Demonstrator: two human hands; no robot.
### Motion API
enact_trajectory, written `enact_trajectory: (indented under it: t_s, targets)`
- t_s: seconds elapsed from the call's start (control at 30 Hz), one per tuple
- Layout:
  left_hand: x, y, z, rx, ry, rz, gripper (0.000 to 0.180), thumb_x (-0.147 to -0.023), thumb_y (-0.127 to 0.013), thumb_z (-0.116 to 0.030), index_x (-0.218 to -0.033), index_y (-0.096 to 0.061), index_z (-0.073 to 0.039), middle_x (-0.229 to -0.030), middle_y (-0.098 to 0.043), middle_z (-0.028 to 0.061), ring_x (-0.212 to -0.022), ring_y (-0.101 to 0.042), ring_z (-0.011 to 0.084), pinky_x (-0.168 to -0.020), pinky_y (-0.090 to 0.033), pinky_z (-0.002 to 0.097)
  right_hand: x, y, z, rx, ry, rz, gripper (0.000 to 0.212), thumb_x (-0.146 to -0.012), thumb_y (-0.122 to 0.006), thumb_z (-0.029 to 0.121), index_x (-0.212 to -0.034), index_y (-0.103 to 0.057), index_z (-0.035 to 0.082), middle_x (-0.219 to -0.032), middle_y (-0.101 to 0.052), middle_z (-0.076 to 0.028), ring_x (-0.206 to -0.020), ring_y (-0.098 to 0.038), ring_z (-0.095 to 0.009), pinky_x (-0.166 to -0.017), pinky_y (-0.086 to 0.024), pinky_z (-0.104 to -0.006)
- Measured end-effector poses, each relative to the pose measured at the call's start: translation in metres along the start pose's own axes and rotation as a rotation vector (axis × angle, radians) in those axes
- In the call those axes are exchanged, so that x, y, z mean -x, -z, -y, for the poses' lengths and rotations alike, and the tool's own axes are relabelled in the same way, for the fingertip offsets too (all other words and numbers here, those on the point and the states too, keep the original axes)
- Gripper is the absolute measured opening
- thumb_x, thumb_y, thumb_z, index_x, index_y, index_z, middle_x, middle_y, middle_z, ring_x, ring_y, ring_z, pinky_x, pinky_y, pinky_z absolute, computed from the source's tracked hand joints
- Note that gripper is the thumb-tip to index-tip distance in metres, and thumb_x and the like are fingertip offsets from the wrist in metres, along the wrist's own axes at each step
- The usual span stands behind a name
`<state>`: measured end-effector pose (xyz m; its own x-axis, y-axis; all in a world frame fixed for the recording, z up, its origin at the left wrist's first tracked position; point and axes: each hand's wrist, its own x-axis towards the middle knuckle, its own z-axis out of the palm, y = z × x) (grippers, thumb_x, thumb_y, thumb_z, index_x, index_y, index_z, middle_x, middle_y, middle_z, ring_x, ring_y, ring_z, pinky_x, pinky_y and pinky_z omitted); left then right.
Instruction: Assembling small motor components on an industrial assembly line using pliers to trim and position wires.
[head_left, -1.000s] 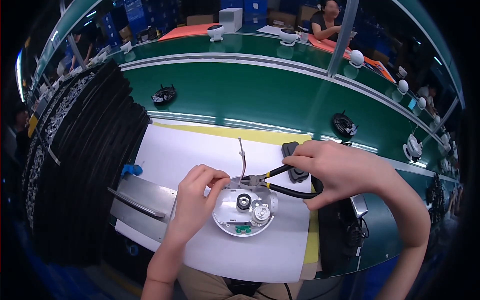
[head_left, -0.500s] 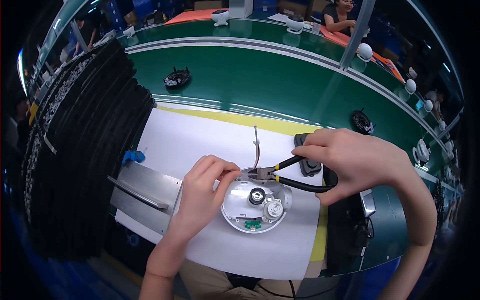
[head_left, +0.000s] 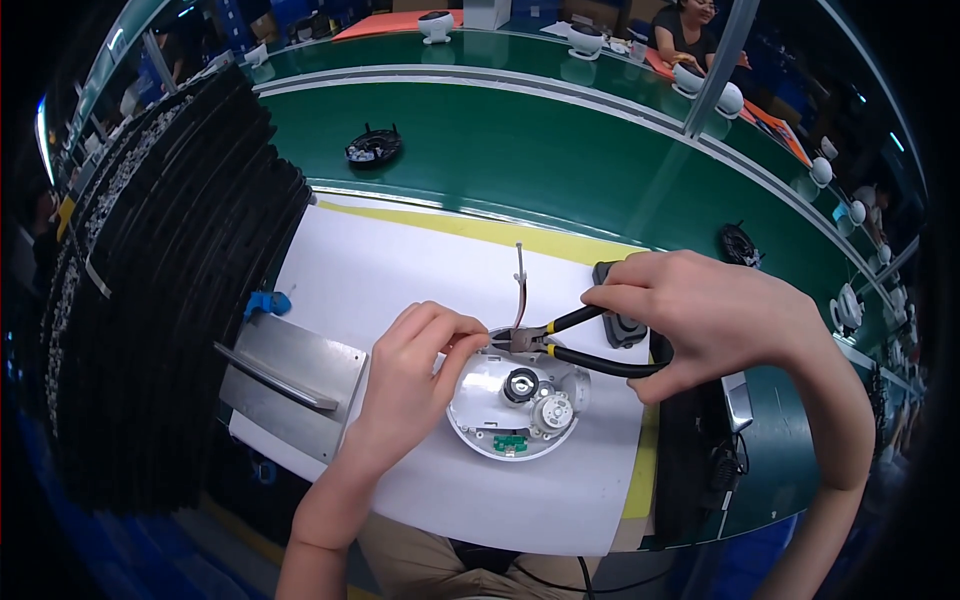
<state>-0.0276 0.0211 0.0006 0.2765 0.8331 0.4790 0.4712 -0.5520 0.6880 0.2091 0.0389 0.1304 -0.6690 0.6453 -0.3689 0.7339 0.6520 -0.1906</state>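
Observation:
A round white housing (head_left: 470, 412) lies open on the white sheet in front of me, with a black-rimmed round part (head_left: 520, 385), a white motor-like disc (head_left: 553, 412) and a small green circuit board (head_left: 510, 443) inside. My right hand (head_left: 720, 315) grips cutting pliers (head_left: 528, 340) with black and yellow handles, its thumb and fingers on separate handles. The jaws point left over the housing's far rim. Just at their tips, my left hand (head_left: 415, 375) pinches something too small to make out. A thin wire lead (head_left: 521, 290) stretches away from the housing past the jaws.
A black device (head_left: 628, 328) lies beneath my right hand. Left stand a tall stack of black trays (head_left: 170, 300) and a metal plate with a handle (head_left: 285, 385). Beyond, a green conveyor belt (head_left: 500, 150) carries black round parts (head_left: 373, 148); a person (head_left: 685, 40) sits across it.
The black round parts on the belt have shifted right. Both hands stay at the housing's far rim, and the pliers' handles look slightly closer together.

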Motion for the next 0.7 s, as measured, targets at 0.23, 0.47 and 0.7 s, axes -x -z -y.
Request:
enact_trajectory:
  t_s: [0.23, 0.47, 0.7]
  targets:
    - [-0.0008, -0.0002, -0.0005, 0.008, 0.015, 0.004, 0.006, -0.076, -0.064, 0.003, -0.081, -0.063, 0.001, -0.077, -0.061, 0.0081, -0.067, -0.058, 0.0147, -0.061, -0.047, 0.0248, -0.0018, -0.0024, -0.0019, -0.010, 0.021, -0.016, 0.065, -0.060, -0.074, 0.026, -0.109, -0.052, -0.009, -0.087, -0.055, -0.017, -0.081, -0.057, -0.033, -0.070, -0.048, -0.0370]
    - [0.0003, -0.0003, 0.0025, -0.011, 0.019, 0.008, 0.006, -0.076, -0.064, 0.003, -0.081, -0.064, 0.001, -0.078, -0.061, 0.0079, -0.068, -0.058, 0.0150, -0.062, -0.047, 0.0247, -0.0044, -0.0028, -0.0040, 0.006, 0.048, -0.016, 0.061, -0.061, -0.073, 0.022, -0.109, -0.052, -0.008, -0.087, -0.056, -0.017, -0.077, -0.058, -0.033, -0.067, -0.049, -0.0366]
    - [0.0008, 0.0002, 0.0038, -0.039, -0.002, 0.023, 0.005, -0.076, -0.063, 0.003, -0.081, -0.064, 0.001, -0.079, -0.061, 0.0079, -0.069, -0.059, 0.0150, -0.061, -0.047, 0.0248, -0.0056, -0.0005, -0.0037, 0.033, 0.035, -0.006, 0.063, -0.060, -0.075, 0.020, -0.111, -0.052, -0.006, -0.091, -0.057, -0.018, -0.081, -0.059, -0.033, -0.069, -0.050, -0.0373]
